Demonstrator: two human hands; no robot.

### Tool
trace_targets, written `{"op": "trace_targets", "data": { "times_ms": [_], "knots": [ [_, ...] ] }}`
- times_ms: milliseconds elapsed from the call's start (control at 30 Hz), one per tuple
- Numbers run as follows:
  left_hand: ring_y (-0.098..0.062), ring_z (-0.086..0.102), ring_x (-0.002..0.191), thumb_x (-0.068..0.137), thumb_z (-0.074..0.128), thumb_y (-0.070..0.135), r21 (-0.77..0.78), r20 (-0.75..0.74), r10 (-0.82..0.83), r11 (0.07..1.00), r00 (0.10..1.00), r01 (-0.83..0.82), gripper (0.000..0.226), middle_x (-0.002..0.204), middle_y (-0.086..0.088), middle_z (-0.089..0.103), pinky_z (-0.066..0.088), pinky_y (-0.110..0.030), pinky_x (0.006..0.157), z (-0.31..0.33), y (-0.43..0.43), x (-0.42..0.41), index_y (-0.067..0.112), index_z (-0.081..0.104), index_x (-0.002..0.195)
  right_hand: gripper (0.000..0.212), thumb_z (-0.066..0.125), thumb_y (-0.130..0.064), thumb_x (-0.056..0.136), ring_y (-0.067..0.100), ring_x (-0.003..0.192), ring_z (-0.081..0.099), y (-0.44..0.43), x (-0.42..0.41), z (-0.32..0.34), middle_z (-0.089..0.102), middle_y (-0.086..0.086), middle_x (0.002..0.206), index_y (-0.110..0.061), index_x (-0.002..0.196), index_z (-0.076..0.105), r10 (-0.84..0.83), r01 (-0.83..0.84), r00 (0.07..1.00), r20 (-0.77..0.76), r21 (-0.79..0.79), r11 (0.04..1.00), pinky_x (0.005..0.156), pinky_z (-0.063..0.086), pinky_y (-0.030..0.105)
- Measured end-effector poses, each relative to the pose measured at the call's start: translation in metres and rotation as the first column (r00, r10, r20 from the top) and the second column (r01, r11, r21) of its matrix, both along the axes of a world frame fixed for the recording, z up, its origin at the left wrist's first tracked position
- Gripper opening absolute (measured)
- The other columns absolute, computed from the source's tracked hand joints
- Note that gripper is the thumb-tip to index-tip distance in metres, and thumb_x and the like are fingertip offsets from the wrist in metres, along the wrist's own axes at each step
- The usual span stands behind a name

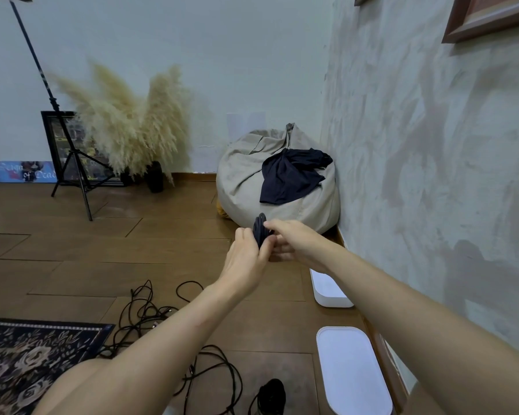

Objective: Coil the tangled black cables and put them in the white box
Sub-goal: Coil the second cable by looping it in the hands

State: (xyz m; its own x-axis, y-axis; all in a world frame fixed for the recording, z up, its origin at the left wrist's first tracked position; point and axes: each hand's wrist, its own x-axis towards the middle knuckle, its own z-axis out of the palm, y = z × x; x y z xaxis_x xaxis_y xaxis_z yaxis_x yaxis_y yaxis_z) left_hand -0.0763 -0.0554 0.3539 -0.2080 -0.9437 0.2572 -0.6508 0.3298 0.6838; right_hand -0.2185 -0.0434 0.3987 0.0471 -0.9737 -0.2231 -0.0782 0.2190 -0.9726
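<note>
You hold a small coil of black cable (260, 228) up in the air in front of you, between both hands, above the brown wooden floor (150, 253) and in line with the beige fabric beanbag (246, 175) in the corner. The coil is seen edge-on: its long axis stands nearly upright, tipped slightly to the right at the top, and its upper end pokes out above your fingers.

Your left hand (246, 254) reaches forward with the arm almost straight, back of the hand up. Its fingers are curled round the lower part of the coil. Your right hand (292, 241) comes in from the right, wrist bent inward, with its thumb and fingers closed on the same coil from the other side. The two hands touch each other around it.

The rest of the tangled black cables (146, 317) lie loose on the floor below your left forearm, beside the corner of a dark floral rug (27, 354). More loops (219, 366) sprawl nearer to you.

The white rounded plastic box (330, 290) sits on the floor against the right wall, partly hidden by your right forearm. A second white rounded piece with a raised rim (352, 372) lies nearer to you along the same wall; whether it is the lid, you cannot tell. A dark navy cloth (291, 175) is draped over the beanbag.
</note>
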Motion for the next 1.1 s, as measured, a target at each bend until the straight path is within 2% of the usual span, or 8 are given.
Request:
{"op": "trace_targets", "data": {
  "times_ms": [100,333,467,600,733,833,900,1100],
  "knots": [
    [-0.028,0.054,0.095,0.106,0.043,0.047,-0.099,0.104,-0.015,0.995,0.994,0.025,0.039,0.108,-0.006,0.042,0.049,-0.044,0.078,-0.009,0.0,-0.007,0.01,0.048,0.118,0.041,0.073,-0.041,0.091,0.017,0.075,0.069,-0.004,0.002,-0.006,0.068,0.006,0.078,-0.003,0.104,0.066,0.025,-0.028,0.994,-0.107,-0.029,0.999,0.083,0.062,0.038],
    [-0.024,0.055,0.093,0.102,0.053,0.049,-0.002,0.092,-0.098,0.995,0.991,0.098,0.042,0.112,-0.004,0.042,0.041,-0.035,0.071,-0.03,-0.02,-0.009,0.01,0.048,0.117,0.025,0.071,-0.029,0.093,0.014,0.057,0.061,-0.022,-0.005,-0.024,0.061,0.004,0.069,-0.012,0.083,0.055,-0.057,0.039,0.96,-0.275,-0.072,0.997,0.059,0.055,0.029],
    [-0.016,0.057,0.091,0.095,0.059,0.06,0.113,0.008,-0.147,0.983,0.989,0.145,0.05,0.115,0.002,0.043,0.043,-0.029,0.066,-0.055,-0.032,-0.017,0.017,0.051,0.118,0.022,0.073,-0.03,0.091,0.021,0.071,0.065,-0.039,-0.025,-0.053,0.067,0.008,0.08,-0.01,0.09,0.063,-0.037,0.025,0.954,-0.297,-0.041,0.999,0.072,0.057,0.036],
    [-0.021,0.056,0.096,0.1,0.056,0.053,0.14,0.043,-0.147,0.98,0.988,0.14,0.048,0.116,-0.001,0.042,0.051,-0.038,0.081,-0.099,-0.045,-0.02,0.015,0.05,0.129,0.044,0.079,-0.039,0.087,0.026,0.09,0.071,-0.054,-0.026,-0.105,0.072,0.015,0.1,-0.004,0.111,0.065,0.006,0.001,0.971,-0.24,0.025,1.0,0.086,0.061,0.04],
    [-0.022,0.056,0.097,0.099,0.058,0.052,0.248,0.099,-0.167,0.959,0.981,0.139,0.044,0.117,-0.001,0.041,0.052,-0.04,0.085,-0.161,-0.058,-0.019,0.015,0.053,0.122,0.058,0.079,-0.032,0.088,0.022,0.104,0.071,-0.069,-0.028,-0.179,0.069,0.011,0.118,-0.004,0.133,0.056,-0.008,0.036,0.983,-0.184,0.147,0.989,0.08,0.063,0.034],
    [-0.026,0.055,0.111,0.105,0.051,0.042,0.351,0.121,-0.199,0.925,0.973,0.146,0.038,0.127,-0.002,0.044,0.048,-0.039,0.093,-0.213,-0.069,-0.015,0.016,0.055,0.132,0.041,0.073,-0.021,0.094,0.018,0.101,0.071,-0.077,-0.031,-0.239,0.07,0.011,0.115,-0.006,0.13,0.058,-0.023,0.05,0.994,-0.11,0.247,0.968,0.075,0.06,0.028],
    [-0.027,0.053,0.121,0.106,0.046,0.026,0.378,0.13,-0.169,0.92,0.977,0.109,0.033,0.133,-0.005,0.049,0.043,-0.037,0.099,-0.248,-0.074,-0.012,0.015,0.057,0.136,0.029,0.07,-0.016,0.096,0.02,0.101,0.071,-0.082,-0.032,-0.281,0.071,0.016,0.116,-0.007,0.123,0.062,-0.044,0.065,0.996,-0.073,0.304,0.95,0.084,0.06,0.034],
    [-0.022,0.06,0.113,0.099,0.061,0.012,0.428,0.172,-0.106,0.904,0.979,0.023,0.028,0.124,-0.003,0.063,0.042,-0.025,0.083,-0.345,-0.08,-0.009,0.014,0.06,0.126,0.028,0.065,-0.021,0.1,0.029,0.109,0.069,-0.088,-0.032,-0.389,0.073,0.013,0.117,-0.007,0.124,0.067,-0.006,0.045,0.996,-0.084,0.469,0.882,0.1,0.055,0.048]
  ]
}}
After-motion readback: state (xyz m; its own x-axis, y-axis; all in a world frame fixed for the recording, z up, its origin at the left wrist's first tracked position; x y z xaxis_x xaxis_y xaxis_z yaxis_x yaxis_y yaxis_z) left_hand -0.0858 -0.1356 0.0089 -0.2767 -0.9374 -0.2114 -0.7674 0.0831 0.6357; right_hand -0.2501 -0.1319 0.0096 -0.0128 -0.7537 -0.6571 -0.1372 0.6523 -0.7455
